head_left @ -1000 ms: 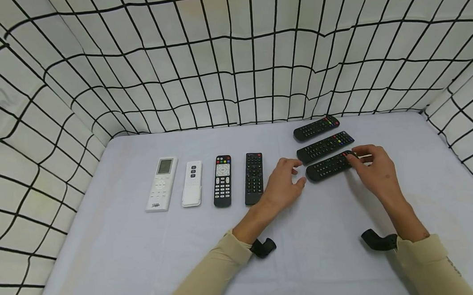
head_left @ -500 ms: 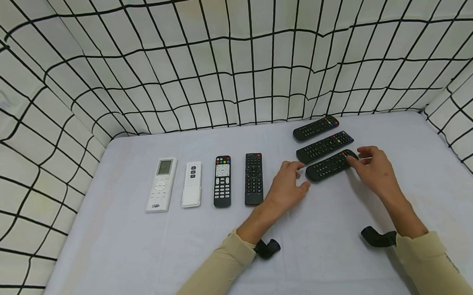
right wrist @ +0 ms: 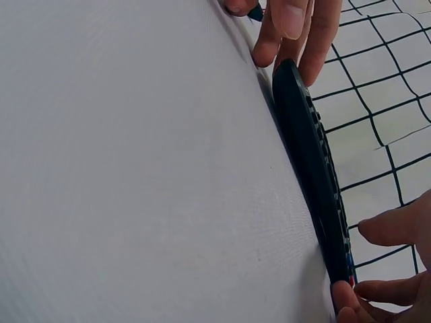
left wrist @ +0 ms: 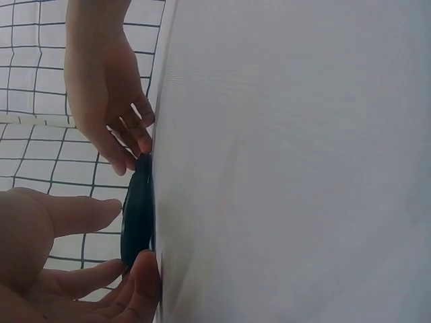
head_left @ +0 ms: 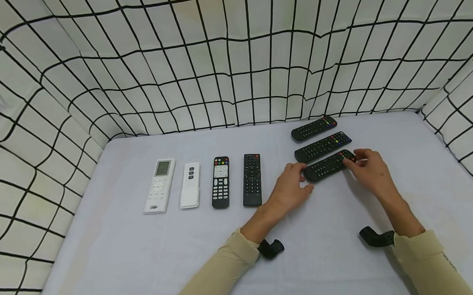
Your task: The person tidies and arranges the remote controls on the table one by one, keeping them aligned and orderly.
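Remote [head_left: 329,166] (the black one nearest me) lies slanted on white cloth [head_left: 325,236] between my hands, near another black remote [head_left: 322,147]. Left hand [head_left: 288,189] is loose, fingertips at one end; right hand [head_left: 369,169] is relaxed at the other, neither really gripping.

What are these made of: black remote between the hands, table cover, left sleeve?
Remote: likely hard plastic, satin; smooth rounded shell, soft sheen. Buttons stand slightly proud; rubber or plastic, can't tell.
Table cover: probably fabric, matte; faint creases.
Left sleeve: woven-looking cloth, matte; soft folds, bunched cuff. Fibre unclear.
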`<state>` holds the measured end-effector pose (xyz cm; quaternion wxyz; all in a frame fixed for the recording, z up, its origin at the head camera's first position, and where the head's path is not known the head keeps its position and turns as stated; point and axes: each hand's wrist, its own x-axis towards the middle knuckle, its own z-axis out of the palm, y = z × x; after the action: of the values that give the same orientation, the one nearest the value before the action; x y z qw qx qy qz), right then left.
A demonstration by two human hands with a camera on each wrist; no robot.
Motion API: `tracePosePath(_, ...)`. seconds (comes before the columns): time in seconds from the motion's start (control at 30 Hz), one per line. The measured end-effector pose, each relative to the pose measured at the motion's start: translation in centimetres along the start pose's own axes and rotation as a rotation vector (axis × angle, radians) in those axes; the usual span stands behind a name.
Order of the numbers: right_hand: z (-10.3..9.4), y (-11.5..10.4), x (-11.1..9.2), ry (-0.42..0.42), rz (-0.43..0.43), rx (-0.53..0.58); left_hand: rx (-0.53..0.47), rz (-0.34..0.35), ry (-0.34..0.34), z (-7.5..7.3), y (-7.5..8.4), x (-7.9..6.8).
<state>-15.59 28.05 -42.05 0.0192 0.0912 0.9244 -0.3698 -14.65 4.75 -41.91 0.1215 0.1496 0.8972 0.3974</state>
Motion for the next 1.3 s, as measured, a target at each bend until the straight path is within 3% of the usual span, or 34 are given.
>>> tracePosePath(0.37, 0.0, 0.0, -0.2, -0.009, -0.016, -0.010, -0.061, 0.003, 0.028, 0.3, -0.3, 0.6)
tracePosePath(0.8, -0.5, -0.1, -0.6, -0.012, -0.001, 0.003, -0.002, 0.042, 0.014, -0.2, -0.7, 0.6)
tracePosePath(1.1, -0.9, 0.1, -0.7, -0.032, -0.034, 0.079, -0.023, 0.063, 0.000, -0.5, -1.0, 0.2)
tracePosePath(1.3, -0.7, -0.5, -0.9, -0.017, -0.049, 0.206, -0.084, 0.079, -0.015, -0.7, -1.2, -0.4)
